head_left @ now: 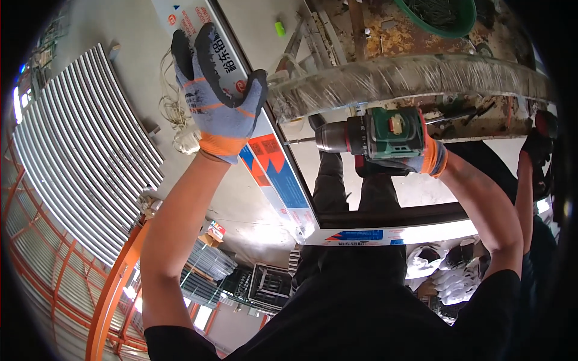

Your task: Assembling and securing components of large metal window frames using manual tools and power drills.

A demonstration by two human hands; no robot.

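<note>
The gloved left hand (pixel 221 105), thumb spread from its fingers, lies on the frame (pixel 295 210), whose film carries dark lettering (pixel 221 51) and red-and-blue labels (pixel 284 182). Beside it, the drill (pixel 394 132) points its bit (pixel 302 141) there, contact hard to tell; the right hand (pixel 416 161) grips it.

drill (pixel 394 133): right of frame rail (pixel 280 180) | bars (pixel 84 156): left | tub (pixel 442 33): beyond drill

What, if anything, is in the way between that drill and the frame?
Nothing visible: the drill, in the right hand, points its bit straight at the frame. Whether the tip touches, I can't tell. The left hand lies on the frame higher in the view, clear of the bit.
</note>
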